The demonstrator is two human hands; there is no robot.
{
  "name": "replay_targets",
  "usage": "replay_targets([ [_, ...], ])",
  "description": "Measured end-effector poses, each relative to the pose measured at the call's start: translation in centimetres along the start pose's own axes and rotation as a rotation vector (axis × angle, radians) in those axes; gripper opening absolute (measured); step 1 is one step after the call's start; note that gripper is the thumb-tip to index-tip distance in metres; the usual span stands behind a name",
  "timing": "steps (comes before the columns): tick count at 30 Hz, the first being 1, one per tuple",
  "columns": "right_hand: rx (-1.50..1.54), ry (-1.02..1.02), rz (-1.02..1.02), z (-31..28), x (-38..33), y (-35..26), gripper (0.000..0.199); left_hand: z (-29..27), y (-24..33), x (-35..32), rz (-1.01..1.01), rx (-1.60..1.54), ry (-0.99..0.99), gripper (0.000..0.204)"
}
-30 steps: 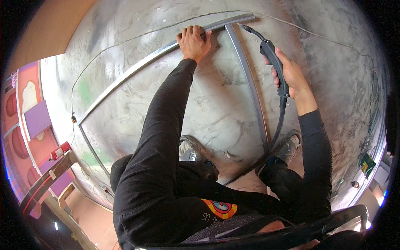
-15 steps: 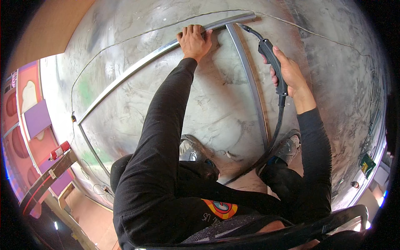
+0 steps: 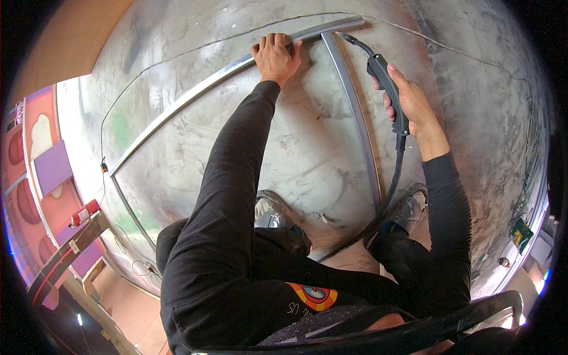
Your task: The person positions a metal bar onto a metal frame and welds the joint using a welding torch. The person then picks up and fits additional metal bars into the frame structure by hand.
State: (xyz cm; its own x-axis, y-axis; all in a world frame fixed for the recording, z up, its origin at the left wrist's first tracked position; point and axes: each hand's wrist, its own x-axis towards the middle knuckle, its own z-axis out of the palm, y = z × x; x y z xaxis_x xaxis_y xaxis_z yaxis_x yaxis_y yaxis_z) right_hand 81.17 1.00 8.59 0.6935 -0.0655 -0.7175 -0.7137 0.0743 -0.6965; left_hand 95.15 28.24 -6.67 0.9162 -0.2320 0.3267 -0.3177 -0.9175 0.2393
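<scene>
My right hand (image 3: 412,107) is wrapped around the black grip of a welding torch (image 3: 389,94). The torch's bent neck points up and left, its tip close to the joint of two metal tubes. My left hand (image 3: 277,58) lies over the long metal tube (image 3: 201,86), fingers curled across its far edge. A second metal tube (image 3: 355,112) meets the long one from below, right of my left hand, and runs down toward my right foot. From the torch, a black cable (image 3: 395,171) trails down between my feet. My left fingertips are partly hidden.
A thin cord (image 3: 219,40) crosses the stained metal surface (image 3: 296,154) beyond the tubes. At the left are a red cylinder (image 3: 84,213), a brown curved bar (image 3: 71,251) and coloured panels (image 3: 53,168). My shoes (image 3: 409,212) stand either side of the cable.
</scene>
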Motion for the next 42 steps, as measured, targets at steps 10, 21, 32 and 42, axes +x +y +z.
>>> replay_targets([
  [10, -0.006, 0.108, 0.000, -0.1, 0.3, 0.4, 0.058, 1.6, -1.1, 0.0, 0.035, -0.022, 0.153, 0.037],
  [21, 0.118, 0.007, 0.020, -0.5, -0.1, 0.2, 0.054, 0.1, 0.3, 0.4, 0.029, -0.037, 0.108, 0.031],
  [32, 0.028, -0.004, 0.008, -0.3, -0.3, 0.1, 0.053, -0.2, 0.4, 0.3, 0.024, -0.006, 0.071, 0.033],
  [42, -0.179, 0.306, -0.098, 1.0, -0.2, 0.6, 0.052, -0.2, -0.1, 0.1, 0.008, 0.013, 0.049, 0.038],
])
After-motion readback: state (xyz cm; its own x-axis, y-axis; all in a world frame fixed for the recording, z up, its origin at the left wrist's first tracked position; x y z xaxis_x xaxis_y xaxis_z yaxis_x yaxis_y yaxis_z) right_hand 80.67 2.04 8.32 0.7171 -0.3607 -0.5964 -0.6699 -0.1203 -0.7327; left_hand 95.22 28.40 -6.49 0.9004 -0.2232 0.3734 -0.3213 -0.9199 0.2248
